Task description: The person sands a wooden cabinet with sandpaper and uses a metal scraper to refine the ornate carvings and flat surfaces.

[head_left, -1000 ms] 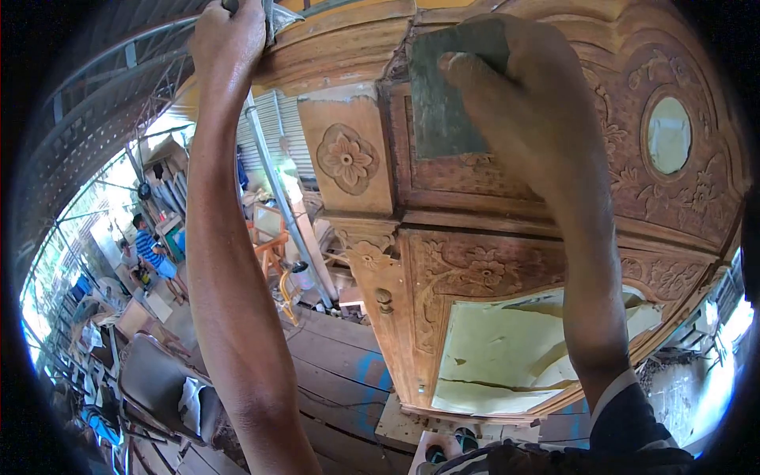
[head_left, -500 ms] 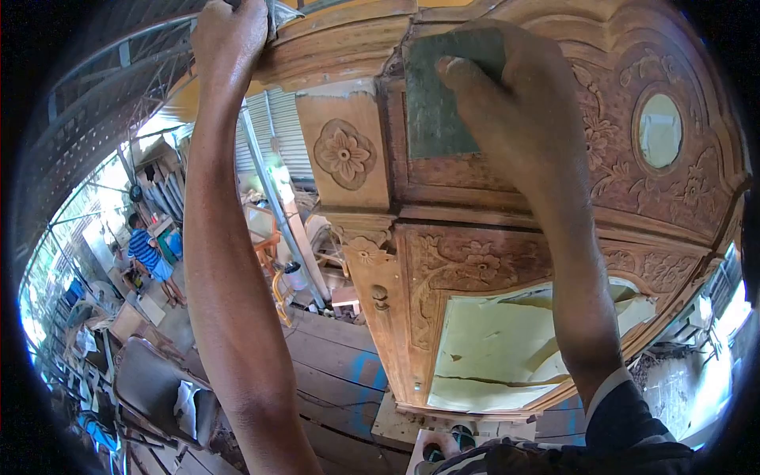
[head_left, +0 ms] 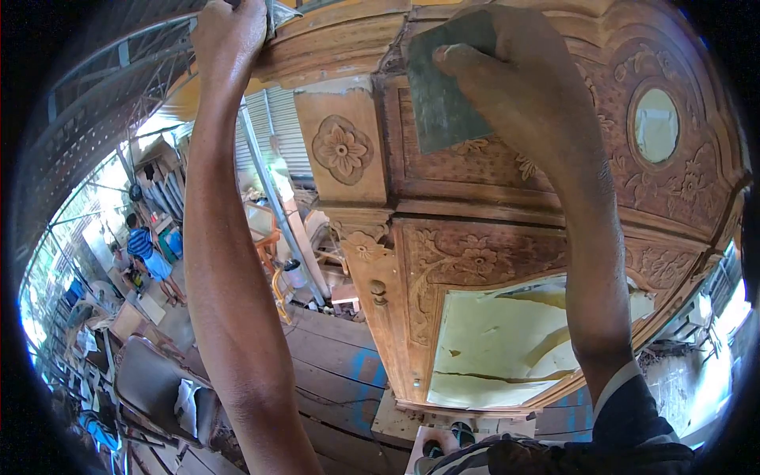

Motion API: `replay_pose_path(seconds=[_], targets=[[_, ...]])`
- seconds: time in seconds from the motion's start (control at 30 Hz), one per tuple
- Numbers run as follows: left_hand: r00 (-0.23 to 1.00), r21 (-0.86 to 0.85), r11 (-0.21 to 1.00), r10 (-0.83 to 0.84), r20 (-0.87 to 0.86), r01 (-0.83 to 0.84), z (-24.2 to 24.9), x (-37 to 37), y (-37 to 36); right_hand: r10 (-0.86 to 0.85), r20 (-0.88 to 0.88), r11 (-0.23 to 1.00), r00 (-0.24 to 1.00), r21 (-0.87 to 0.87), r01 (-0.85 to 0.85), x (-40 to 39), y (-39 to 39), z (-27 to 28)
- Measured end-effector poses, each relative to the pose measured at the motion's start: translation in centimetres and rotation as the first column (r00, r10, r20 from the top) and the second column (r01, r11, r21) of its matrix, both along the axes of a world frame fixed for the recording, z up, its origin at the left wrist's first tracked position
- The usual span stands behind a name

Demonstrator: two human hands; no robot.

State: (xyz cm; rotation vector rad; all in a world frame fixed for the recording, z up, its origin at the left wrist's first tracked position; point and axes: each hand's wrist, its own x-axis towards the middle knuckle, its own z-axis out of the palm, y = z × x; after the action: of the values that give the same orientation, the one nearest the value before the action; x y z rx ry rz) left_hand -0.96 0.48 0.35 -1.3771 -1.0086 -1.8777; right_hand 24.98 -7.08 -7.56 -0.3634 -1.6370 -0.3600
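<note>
My right hand (head_left: 518,67) holds a dark green-grey sheet of sandpaper (head_left: 447,99) flat against the carved wooden cabinet (head_left: 475,257), thumb across its face. Beneath the sheet's lower edge, part of a carved flower shows on the recessed panel. High at the upper left, my left hand (head_left: 229,36) is closed, its fingers partly cut off by the frame. A grey metal edge (head_left: 271,20) shows beside it; what the hand grips cannot be made out. Left of the sandpaper, a carved flower block (head_left: 342,150) forms part of the cabinet.
An oval opening (head_left: 656,127) lies at the cabinet's right, and torn pale paper (head_left: 507,340) covers its lower panel. A metal post (head_left: 273,190) leans behind my left forearm. A worn chair (head_left: 154,388) stands lower left. Farther back is a person in a striped shirt (head_left: 142,245).
My right hand and forearm have shifted up and to the right. The sandpaper now sits at a slant, uncovering more carving below it. My left hand stays in place.
</note>
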Motion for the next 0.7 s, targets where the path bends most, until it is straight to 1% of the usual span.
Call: replay_pose_path(seconds=[0.03, 0.07, 0.1, 0.17, 0.2, 0.23, 0.27, 0.3, 0.33, 0.37, 0.4, 0.43, 0.47, 0.5, 0.53, 0.57, 0.6, 0.63, 0.67, 0.7], targets=[[1.0, 0.004, 1.0, 0.004, -0.016, -0.004, 0.0, -0.1, 0.0, 0.101, 0.036, 0.983, 0.994, -0.157, -0.094, 0.4, 0.2, 0.4], [1.0, 0.003, 1.0, 0.004, -0.017, -0.004, 0.0, -0.1, 0.1, 0.19, 0.043, 0.935, 0.981, -0.314, -0.167, 0.7, 0.3, 0.8], [1.0, -0.006, 1.0, 0.028, -0.008, -0.028, 0.0, -0.1, 0.0, 0.095, 0.108, 0.953, 0.99, -0.296, -0.06, 0.7, 1.9, 1.3], [0.999, -0.018, 0.998, 0.055, -0.002, -0.055, 0.0, 0.1, 0.2, 0.003, 0.168, 0.961, 0.986, -0.274, 0.044, 1.1, 3.2, 1.2], [1.0, -0.044, 0.999, -0.027, 0.001, 0.027, 0.1, 0.2, 0.5, -0.062, 0.209, 0.998, 0.976, 0.003, 0.063, 1.4, 3.5, 1.0], [0.997, -0.072, 0.994, -0.083, 0.005, 0.083, 0.1, 0.3, -0.2, -0.051, 0.214, 0.991, 0.976, 0.135, 0.022, 1.0, 3.6, 0.7], [0.965, -0.112, 0.959, 0.262, -0.004, -0.261, 0.1, 0.2, -0.9, -0.047, 0.218, 0.964, 0.975, 0.266, -0.013, 0.7, 3.7, 0.5], [0.968, -0.025, 0.968, 0.249, -0.021, -0.25, 0.9, -1.8, 1.0, 0.243, 0.096, 0.967, 0.965, -0.102, -0.233, 0.4, 3.2, 0.3], [0.97, -0.012, 0.97, 0.245, 0.009, -0.245, 0.7, -2.1, 1.3, 0.353, 0.026, 0.903, 0.935, -0.271, -0.333, 0.1, 3.3, 0.2], [0.963, -0.003, 0.964, 0.267, 0.024, -0.267, 1.1, -2.5, 1.6, 0.436, -0.081, 0.803, 0.896, -0.415, -0.428, -0.3, 3.6, 0.0], [0.965, 0.003, 0.966, 0.259, 0.041, -0.259, 1.3, -2.2, 2.3, 0.227, -0.099, 0.933, 0.969, -0.263, -0.246, -0.3, 4.7, -1.0], [0.989, -0.045, 0.989, 0.14, 0.042, -0.138, 1.1, -1.0, 1.6, 0.014, -0.152, 0.993, 0.988, -0.111, -0.031, -0.3, 5.3, -1.6], [0.999, -0.096, 0.995, 0.031, 0.044, -0.027, 0.4, -0.4, 0.5, -0.01, -0.151, 0.994, 0.988, -0.108, -0.007, 0.1, 5.5, -2.0], [0.998, -0.009, 1.0, 0.024, -0.05, -0.024, -0.3, -0.2, -0.1, 0.013, -0.159, 0.984, 0.987, -0.173, -0.04, 0.1, 5.2, -2.5], [0.983, 0.14, 0.976, 0.176, -0.043, -0.168, 0.5, -1.0, 1.1, 0.04, -0.169, 0.969, 0.985, -0.233, -0.079, 0.2, 5.1, -2.9], [0.993, 0.06, 0.992, 0.116, -0.02, -0.114, 0.5, -1.2, 1.4, 0.03, -0.17, 0.97, 0.985, -0.232, -0.07, 0.4, 5.6, -3.1], [0.998, -0.021, 0.998, 0.058, 0.005, -0.057, 0.1, -0.1, 0.0, 0.077, -0.145, 0.967, 0.986, -0.232, -0.109, 0.6, 6.2, -3.3], [0.999, -0.021, 0.999, 0.049, 0.003, -0.049, -0.1, 0.2, -0.3, 0.124, -0.119, 0.961, 0.985, -0.232, -0.149, 0.7, 7.0, -3.6], [0.999, -0.055, 0.998, -0.03, 0.027, 0.031, -0.2, 0.4, -0.6, 0.118, -0.121, 0.962, 0.986, -0.232, -0.144, 0.5, 7.8, -4.0], [0.993, -0.091, 0.99, -0.106, 0.052, 0.111, -0.3, 0.5, -0.7, 0.184, -0.183, 0.943, 0.966, -0.243, -0.225, 0.0, 8.6, -4.5]])
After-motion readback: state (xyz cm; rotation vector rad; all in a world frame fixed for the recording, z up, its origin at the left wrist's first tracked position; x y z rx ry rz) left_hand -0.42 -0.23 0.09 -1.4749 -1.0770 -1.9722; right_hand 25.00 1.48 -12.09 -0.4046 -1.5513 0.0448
